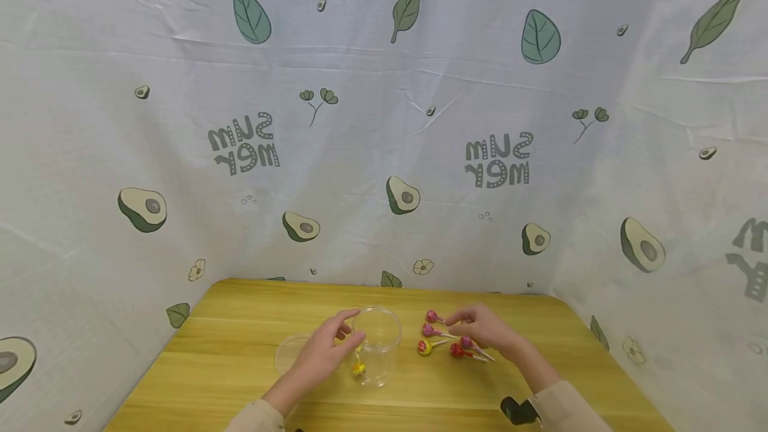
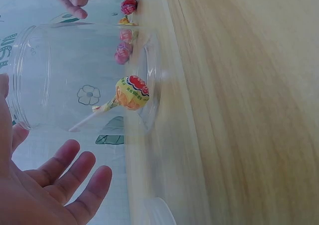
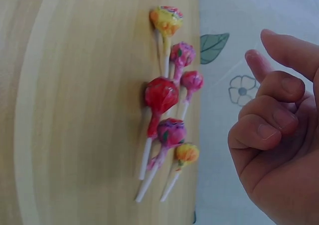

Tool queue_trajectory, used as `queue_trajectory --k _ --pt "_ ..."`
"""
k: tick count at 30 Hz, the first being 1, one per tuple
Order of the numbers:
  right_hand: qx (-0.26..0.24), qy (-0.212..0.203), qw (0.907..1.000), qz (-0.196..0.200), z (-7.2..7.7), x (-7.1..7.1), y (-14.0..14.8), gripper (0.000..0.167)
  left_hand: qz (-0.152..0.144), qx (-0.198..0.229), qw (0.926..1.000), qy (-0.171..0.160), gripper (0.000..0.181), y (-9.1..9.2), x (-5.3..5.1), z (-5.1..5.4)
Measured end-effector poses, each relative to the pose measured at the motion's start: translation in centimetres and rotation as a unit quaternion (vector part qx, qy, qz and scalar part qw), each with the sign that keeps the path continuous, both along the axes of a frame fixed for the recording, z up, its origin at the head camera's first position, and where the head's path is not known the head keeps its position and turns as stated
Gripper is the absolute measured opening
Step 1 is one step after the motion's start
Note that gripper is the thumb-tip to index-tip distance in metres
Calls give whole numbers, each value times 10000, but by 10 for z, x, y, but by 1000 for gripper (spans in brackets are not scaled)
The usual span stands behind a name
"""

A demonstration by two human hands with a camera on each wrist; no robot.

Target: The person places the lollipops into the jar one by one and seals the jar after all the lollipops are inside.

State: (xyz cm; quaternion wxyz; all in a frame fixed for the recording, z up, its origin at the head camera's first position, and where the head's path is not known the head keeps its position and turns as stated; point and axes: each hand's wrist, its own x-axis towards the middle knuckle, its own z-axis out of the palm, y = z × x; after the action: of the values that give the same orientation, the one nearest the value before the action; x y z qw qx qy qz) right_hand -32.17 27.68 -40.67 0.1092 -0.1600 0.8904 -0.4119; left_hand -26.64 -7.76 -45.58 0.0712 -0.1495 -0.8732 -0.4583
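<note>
A clear plastic jar (image 1: 384, 359) stands upright on the table, one yellow-orange lollipop (image 2: 132, 93) inside, leaning with its candy head at the bottom. My left hand (image 1: 327, 349) holds the jar at its rim with thumb and index finger; in the left wrist view the other fingers (image 2: 82, 177) spread loosely beside the wall. Several wrapped lollipops, among them a red one (image 3: 162, 95) and a yellow one (image 1: 425, 347), lie to the jar's right. Just above them hovers my right hand (image 1: 483, 327), thumb and index finger apart with nothing between, the other fingers bent.
A clear round lid (image 1: 288, 355) lies on the table left of the jar, partly behind the left hand. The wooden table (image 1: 240, 325) ends at a white printed cloth (image 1: 360, 152) at the back and sides.
</note>
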Motion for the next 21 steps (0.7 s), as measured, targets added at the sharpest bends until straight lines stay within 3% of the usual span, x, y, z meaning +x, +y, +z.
queue_trajectory --k 8,14,21 --pt "-217 -242 9978 -581 -16 5 15 36 -1 31 10000 5 52 0 0 0" --pt "-250 85 9954 -920 -26 10 24 33 -29 57 10000 -10 53 0 0 0" --pt "-523 -273 9907 -1228 -38 11 31 32 -14 52 10000 13 56 0 0 1"
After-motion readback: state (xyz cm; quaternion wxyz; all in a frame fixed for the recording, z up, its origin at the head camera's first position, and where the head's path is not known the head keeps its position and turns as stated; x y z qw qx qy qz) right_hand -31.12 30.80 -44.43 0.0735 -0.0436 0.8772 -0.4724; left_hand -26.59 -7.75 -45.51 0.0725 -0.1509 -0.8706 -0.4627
